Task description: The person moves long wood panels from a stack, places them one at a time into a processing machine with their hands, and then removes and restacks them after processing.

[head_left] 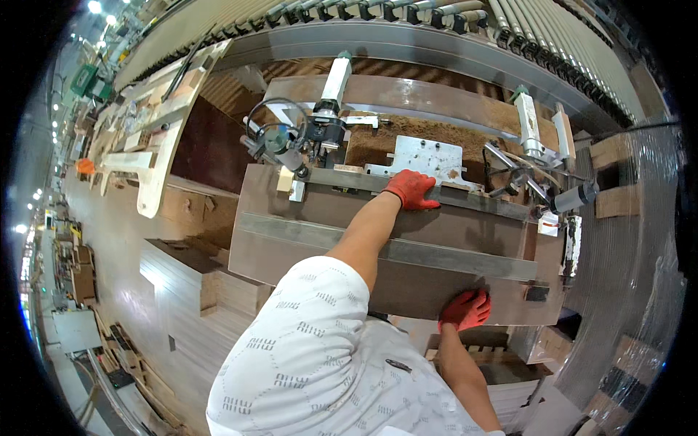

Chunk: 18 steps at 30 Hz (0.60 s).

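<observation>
My left hand, in a red glove, reaches over the machine table. Its fingers are bent around a long dark strip lying along the near side of a white metal plate. At the table's near edge, my right hand, also gloved in red, rests on the brown surface with its fingers apart. A second long grey strip crosses the table between my hands. The underside of my left fingers is hidden.
Clamp-like machine heads stand at the left and right of the table. Beyond runs a roller conveyor. Stacked pale boards stand at the left, near a wooden bench. Sawdust lies behind the plate.
</observation>
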### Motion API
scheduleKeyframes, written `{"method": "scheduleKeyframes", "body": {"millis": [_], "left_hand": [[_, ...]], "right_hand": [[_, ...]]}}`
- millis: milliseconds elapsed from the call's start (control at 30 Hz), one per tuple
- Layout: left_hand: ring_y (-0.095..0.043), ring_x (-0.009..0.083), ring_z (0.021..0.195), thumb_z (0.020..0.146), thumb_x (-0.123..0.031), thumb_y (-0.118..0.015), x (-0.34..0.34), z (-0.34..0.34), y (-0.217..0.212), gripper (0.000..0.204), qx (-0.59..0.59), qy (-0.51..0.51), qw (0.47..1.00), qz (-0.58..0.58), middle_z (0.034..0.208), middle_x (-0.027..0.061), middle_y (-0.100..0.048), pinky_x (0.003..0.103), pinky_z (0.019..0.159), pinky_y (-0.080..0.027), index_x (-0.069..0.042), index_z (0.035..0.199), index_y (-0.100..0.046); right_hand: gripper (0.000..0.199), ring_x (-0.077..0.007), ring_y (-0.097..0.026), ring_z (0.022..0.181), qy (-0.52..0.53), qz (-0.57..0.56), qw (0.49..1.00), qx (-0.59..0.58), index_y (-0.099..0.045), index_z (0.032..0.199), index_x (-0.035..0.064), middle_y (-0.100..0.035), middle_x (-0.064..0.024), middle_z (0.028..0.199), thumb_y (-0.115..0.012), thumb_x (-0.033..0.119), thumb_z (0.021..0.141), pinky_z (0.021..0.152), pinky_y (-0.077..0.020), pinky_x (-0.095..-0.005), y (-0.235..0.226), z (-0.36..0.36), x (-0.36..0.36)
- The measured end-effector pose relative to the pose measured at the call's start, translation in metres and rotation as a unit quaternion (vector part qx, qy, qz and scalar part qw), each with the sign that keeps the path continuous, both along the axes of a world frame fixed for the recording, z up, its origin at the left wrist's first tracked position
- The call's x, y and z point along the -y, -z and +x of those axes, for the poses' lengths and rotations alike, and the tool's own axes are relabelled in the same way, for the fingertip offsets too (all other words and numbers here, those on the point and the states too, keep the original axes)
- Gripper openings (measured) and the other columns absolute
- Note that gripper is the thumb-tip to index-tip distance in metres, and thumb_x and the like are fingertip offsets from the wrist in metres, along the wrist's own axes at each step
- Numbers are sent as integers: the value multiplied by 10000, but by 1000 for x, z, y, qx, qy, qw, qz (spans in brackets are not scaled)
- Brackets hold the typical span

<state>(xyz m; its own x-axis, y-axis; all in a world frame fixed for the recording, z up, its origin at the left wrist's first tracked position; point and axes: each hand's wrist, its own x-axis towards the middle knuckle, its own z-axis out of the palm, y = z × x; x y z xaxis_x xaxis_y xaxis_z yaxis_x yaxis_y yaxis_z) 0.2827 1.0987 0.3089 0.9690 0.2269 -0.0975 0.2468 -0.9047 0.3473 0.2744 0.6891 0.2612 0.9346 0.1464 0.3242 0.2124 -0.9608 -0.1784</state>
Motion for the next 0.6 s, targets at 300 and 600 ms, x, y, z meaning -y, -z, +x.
{"method": "scheduleKeyframes", "body": {"millis": [300,600], "left_hand": [[-748,400,1019,889,-761,-669,-8,-7,0,713,14,-4,1000,-10,1064,172,-775,525,876,-591,-82,1104,-708],[-744,415,977,920,-770,-639,-9,-8,-5,744,1,16,1000,-14,1040,201,-764,550,851,-589,-42,1065,-688]], "right_hand": [[292,-378,-563,1257,-18,-46,995,84,-665,1235,136,-656,-136,1318,-648,275,978,1094,-429,-541,46,11,11],[267,-386,-558,1286,-29,19,997,73,-683,1163,126,-666,-137,1307,-674,242,923,1106,-424,-534,27,-1,3]]}}
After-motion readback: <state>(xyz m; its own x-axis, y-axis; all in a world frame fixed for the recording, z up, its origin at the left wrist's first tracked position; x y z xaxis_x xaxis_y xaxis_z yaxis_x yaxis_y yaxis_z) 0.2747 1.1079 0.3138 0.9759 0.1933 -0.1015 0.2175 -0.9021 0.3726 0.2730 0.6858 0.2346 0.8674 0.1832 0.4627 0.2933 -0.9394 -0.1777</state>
